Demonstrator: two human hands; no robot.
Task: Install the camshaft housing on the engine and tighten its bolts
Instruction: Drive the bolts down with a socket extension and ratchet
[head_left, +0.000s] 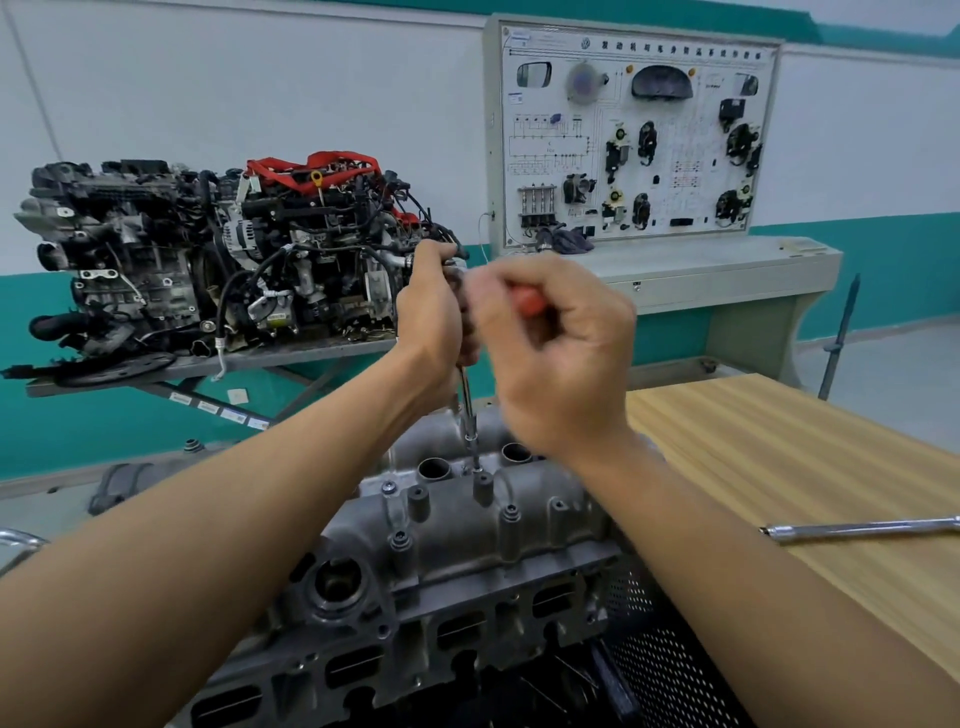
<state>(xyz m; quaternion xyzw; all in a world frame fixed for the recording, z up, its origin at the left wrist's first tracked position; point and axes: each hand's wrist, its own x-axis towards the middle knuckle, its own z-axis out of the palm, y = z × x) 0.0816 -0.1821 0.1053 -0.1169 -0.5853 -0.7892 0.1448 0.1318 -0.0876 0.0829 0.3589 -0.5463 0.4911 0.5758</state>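
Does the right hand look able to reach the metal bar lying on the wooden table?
Probably yes: the metal bar lies unobstructed on the table on that side, though the right hand is gripping a red-handled tool.

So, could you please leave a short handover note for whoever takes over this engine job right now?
Left hand grips the top of the shaft; right hand grips the red handle.
The shaft runs down to the middle of the camshaft housing, which sits on the engine.
Done: housing placed. Left: tightening; bolt tightness cannot be told.
A chrome bar lies on the wooden table.
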